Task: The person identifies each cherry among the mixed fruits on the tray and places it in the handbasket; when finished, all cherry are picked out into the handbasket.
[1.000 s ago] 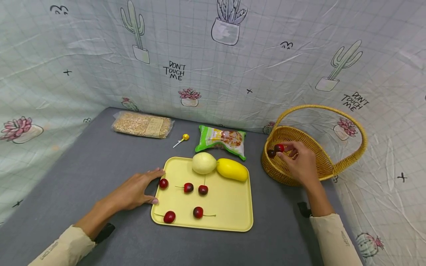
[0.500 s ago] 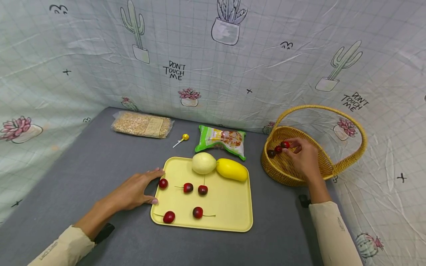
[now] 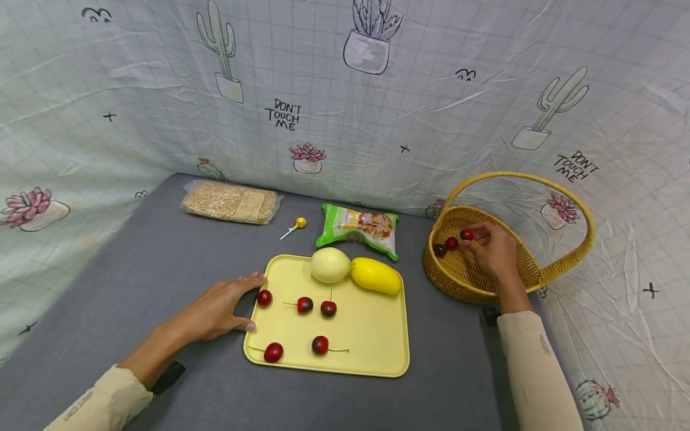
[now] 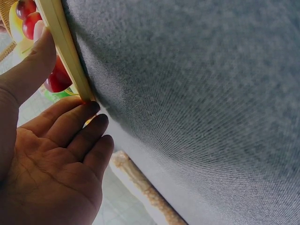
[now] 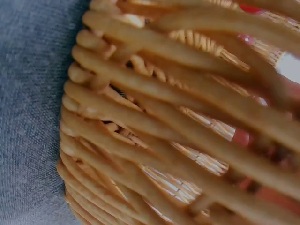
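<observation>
My left hand (image 3: 215,311) rests at the left edge of a yellow tray (image 3: 372,353). Its thumb touches the rim and its extended fingertips lie at the far left corner, as the left wrist view also shows. Several red cherries lie on the tray, among them a cherry (image 3: 320,345) near the front. Inside the wicker basket (image 3: 458,286) on the right, my right hand (image 3: 497,251) pinches a dark red cherry (image 3: 466,234). Two more cherries, one red (image 3: 451,243) and one darker (image 3: 439,250), lie in the basket. In the right wrist view the basket wall (image 5: 140,103) mostly hides the hand.
On the tray's far side sit a pale round fruit (image 3: 330,265) and a yellow oblong fruit (image 3: 376,276). Behind it lie a green-and-white snack packet (image 3: 361,229), a yellow lollipop (image 3: 300,222) and a bag of grain (image 3: 232,202). The basket's tall handle (image 3: 517,175) arches over its opening.
My right hand has moved slightly right within the basket. One cherry now lies apart from the fingers there, while another shows at the fingertips. My left hand and the tray stay put.
</observation>
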Motion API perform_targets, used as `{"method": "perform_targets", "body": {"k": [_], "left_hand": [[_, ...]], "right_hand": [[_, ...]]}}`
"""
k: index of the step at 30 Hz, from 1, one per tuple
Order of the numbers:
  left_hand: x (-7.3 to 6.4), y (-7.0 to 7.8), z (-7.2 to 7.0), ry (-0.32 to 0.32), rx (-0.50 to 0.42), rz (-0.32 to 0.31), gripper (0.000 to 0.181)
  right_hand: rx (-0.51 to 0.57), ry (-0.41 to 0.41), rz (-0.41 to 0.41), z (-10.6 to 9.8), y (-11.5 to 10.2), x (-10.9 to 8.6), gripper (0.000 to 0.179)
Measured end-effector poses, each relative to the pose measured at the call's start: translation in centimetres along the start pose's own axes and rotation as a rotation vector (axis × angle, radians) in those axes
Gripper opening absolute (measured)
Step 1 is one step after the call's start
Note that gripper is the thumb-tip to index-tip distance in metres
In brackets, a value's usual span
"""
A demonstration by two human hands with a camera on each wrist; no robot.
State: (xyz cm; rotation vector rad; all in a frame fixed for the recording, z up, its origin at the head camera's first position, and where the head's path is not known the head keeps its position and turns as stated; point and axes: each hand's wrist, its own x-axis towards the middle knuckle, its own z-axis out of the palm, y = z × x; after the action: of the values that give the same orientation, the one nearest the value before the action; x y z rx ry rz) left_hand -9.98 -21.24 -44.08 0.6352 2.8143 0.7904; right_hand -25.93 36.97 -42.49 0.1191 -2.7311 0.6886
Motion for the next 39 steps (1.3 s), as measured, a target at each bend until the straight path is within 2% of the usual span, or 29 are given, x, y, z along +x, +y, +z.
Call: {"method": "perform_targets", "body": {"k": [4, 13, 18, 29, 39], "left_hand": [[0.00, 0.03, 0.00, 0.001, -0.002, -0.001, 0.089], [0.08, 0.05, 0.01, -0.004, -0.005, -0.007, 0.089], [0.10, 0.07, -0.01, 0.002, -0.008, -0.002, 0.090], [0.01, 0.02, 0.05, 0.005, -0.005, 0.003, 0.090], [-0.03, 0.07, 0.12, 0.001, -0.001, -0.005, 0.090]], "right_hand": [[-0.015, -0.043, 0.040, 0.29, 0.58, 0.18, 0.029], [-0.010, -0.206, 0.184, 0.49, 0.98, 0.31, 0.035], [-0.015, -0.250, 0.209, 0.42, 0.81, 0.30, 0.036], [-0.022, -0.246, 0.174, 0.79, 0.94, 0.32, 0.038], [0.054, -0.081, 0.086, 0.82, 0.59, 0.04, 0.036]]}}
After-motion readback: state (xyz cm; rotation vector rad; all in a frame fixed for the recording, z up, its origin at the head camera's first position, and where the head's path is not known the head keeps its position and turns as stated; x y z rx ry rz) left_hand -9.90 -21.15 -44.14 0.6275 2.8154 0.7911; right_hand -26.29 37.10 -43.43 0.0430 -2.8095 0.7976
